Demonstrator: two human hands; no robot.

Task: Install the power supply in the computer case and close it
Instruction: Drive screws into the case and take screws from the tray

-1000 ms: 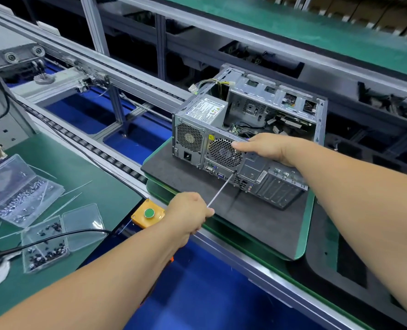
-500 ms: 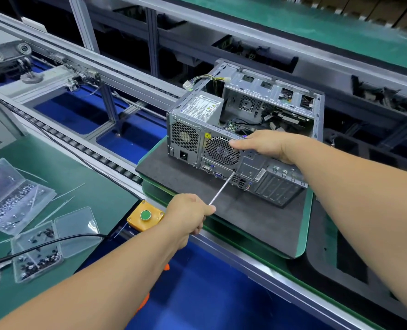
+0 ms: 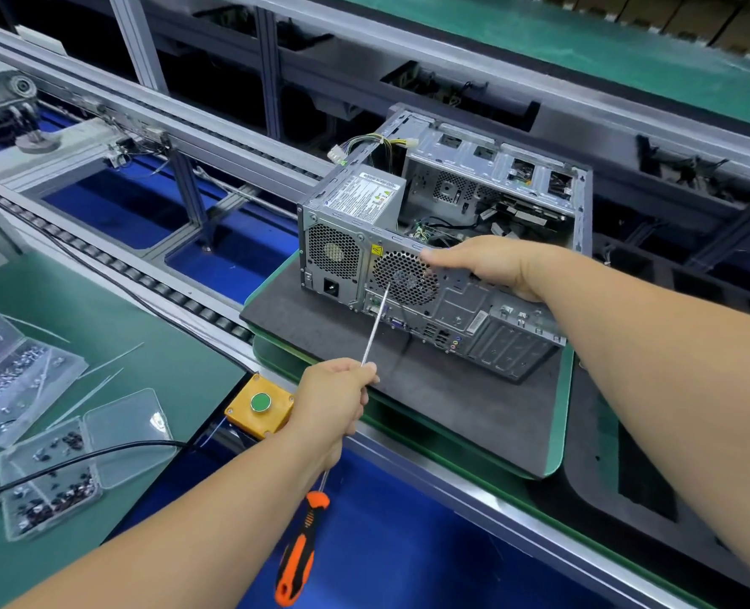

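The open computer case [image 3: 465,309] lies on its side on a dark foam pad [image 3: 430,397], its rear panel facing me. The grey power supply [image 3: 364,200] sits in the case's left end, its yellow and black cables [image 3: 373,145] sticking out behind. My right hand [image 3: 492,263] grips the top edge of the rear panel above the fan grille [image 3: 404,279]. My left hand [image 3: 333,404] grips the metal shaft of a long screwdriver [image 3: 375,327]; the tip touches the rear panel at the grille's lower left, and the orange and black handle [image 3: 298,547] hangs below my wrist.
The pad lies on a green pallet [image 3: 560,410] on the conveyor. A yellow box with a green button [image 3: 260,404] sits by the rail. Clear plastic boxes of screws [image 3: 48,472] and a black cable [image 3: 79,457] lie on the green bench at left. Aluminium frame posts [image 3: 136,37] stand behind.
The screwdriver tip has climbed from the port area up to the lower left of the fan grille. My right hand keeps its hold on the panel edge.
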